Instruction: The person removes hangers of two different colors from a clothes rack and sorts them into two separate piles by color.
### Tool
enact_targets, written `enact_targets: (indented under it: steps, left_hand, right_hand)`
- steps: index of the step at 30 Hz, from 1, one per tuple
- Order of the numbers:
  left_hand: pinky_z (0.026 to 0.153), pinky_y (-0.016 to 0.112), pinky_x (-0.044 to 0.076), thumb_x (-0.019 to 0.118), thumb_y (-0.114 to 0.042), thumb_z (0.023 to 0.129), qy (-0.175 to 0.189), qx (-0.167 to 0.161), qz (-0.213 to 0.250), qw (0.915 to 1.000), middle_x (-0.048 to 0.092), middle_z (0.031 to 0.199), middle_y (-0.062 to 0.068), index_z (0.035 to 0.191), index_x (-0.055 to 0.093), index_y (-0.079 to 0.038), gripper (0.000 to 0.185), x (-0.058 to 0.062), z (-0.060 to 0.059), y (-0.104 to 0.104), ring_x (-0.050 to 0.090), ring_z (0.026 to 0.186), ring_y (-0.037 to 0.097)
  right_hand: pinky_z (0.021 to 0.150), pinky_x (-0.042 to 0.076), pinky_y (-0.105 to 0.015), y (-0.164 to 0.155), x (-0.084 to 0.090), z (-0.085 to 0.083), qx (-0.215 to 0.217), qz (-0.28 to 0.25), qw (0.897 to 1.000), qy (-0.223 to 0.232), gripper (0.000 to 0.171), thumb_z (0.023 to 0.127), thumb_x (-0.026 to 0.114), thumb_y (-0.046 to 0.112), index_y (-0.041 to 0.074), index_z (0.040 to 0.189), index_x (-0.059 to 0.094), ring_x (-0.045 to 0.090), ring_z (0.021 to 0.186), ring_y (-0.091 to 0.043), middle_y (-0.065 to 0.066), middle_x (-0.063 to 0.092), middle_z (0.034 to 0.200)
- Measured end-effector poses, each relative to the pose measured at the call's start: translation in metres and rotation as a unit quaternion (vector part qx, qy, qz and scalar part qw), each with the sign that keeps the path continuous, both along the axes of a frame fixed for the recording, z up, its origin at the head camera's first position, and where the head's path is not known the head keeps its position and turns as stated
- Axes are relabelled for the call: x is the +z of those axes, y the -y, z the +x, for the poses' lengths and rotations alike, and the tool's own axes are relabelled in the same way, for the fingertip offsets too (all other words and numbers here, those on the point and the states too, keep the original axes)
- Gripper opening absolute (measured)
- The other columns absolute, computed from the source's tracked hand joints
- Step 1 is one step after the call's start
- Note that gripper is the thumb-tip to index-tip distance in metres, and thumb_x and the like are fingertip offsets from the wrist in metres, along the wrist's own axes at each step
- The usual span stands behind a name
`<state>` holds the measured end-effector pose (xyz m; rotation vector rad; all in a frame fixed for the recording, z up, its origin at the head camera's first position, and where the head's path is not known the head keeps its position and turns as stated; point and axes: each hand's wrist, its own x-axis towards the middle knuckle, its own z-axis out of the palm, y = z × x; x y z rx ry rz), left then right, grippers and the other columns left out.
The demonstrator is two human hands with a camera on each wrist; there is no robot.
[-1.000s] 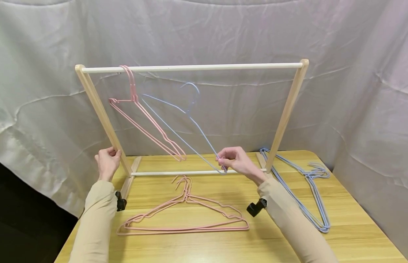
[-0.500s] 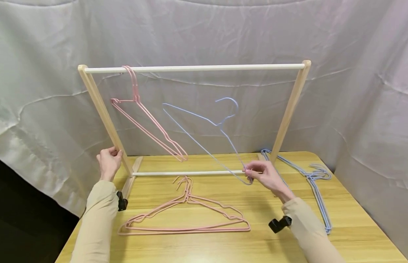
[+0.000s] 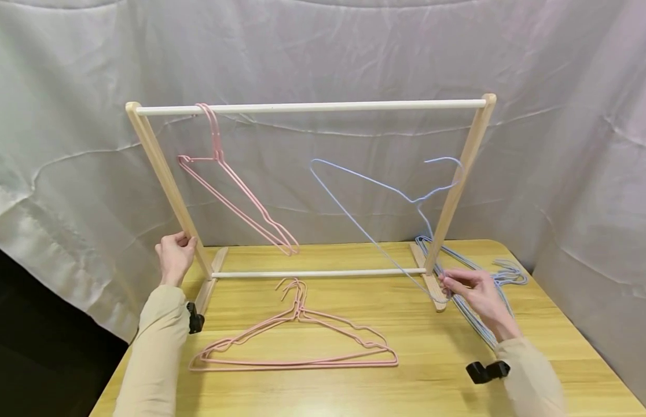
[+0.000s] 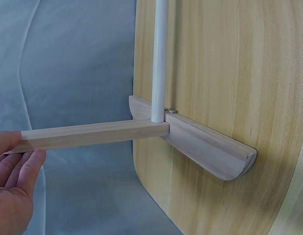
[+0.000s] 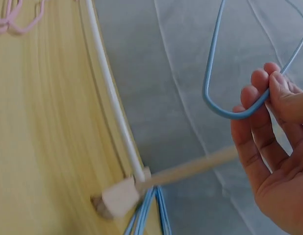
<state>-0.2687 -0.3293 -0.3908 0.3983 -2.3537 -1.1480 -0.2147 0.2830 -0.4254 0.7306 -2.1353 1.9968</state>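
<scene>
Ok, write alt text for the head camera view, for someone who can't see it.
A person's right hand pinches the corner of a blue wire hanger beside a wooden rack's right post, while the left hand holds the left post. Pink hangers hang on the top rail; more pink hangers and blue hangers lie on the table.

No text, label, brand, number or sign could be read anywhere: none on the pale wooden hanger rack [image 3: 307, 107], the yellow wooden table [image 3: 406, 382] or the grey draped backdrop cloth [image 3: 323, 52].
</scene>
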Motion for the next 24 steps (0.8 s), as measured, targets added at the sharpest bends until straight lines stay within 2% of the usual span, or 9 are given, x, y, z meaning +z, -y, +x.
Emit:
enact_targets:
  steps: [8,15,20,24]
  left_hand:
    - [0.094,0.05,0.021,0.057,-0.012,0.099,-0.003,-0.003,0.002,1.0,0.066,0.118,0.032,0.122,0.066,0.012,0.034,-0.001,-0.001,0.0,0.041,0.127,0.042]
    - [0.095,0.051,0.021,0.057,-0.012,0.099,-0.007,-0.007,-0.002,0.9999,0.066,0.117,0.033,0.121,0.066,0.012,0.033,-0.002,-0.002,0.001,0.043,0.126,0.043]
    - [0.097,0.052,0.02,0.057,-0.011,0.099,-0.014,-0.008,-0.003,0.9999,0.066,0.116,0.034,0.121,0.066,0.012,0.033,-0.002,-0.002,0.001,0.044,0.127,0.042]
    - [0.097,0.051,0.02,0.057,-0.009,0.098,-0.019,-0.005,-0.002,0.9998,0.066,0.115,0.034,0.12,0.067,0.012,0.032,-0.001,-0.002,0.001,0.046,0.127,0.042]
  right_hand:
    - [0.067,0.058,-0.02,-0.032,-0.019,0.005,-0.028,-0.09,0.995,-0.016,0.031,0.095,0.053,-0.015,0.002,0.103,0.076,0.074,0.076,-0.006,0.003,0.08,0.091]
    - [0.07,0.058,-0.019,-0.049,-0.03,0.013,-0.071,-0.12,0.99,-0.018,0.032,0.096,0.05,-0.016,0.003,0.103,0.075,0.074,0.078,-0.007,0.003,0.078,0.092]
    - [0.071,0.059,-0.021,-0.059,-0.037,0.017,-0.069,-0.159,0.985,-0.026,0.031,0.097,0.047,-0.016,-0.002,0.106,0.074,0.075,0.081,-0.01,-0.001,0.079,0.093]
    - [0.071,0.059,-0.022,-0.065,-0.041,0.02,-0.056,-0.21,0.976,-0.022,0.032,0.097,0.044,-0.017,-0.007,0.106,0.072,0.076,0.081,-0.013,-0.007,0.079,0.093]
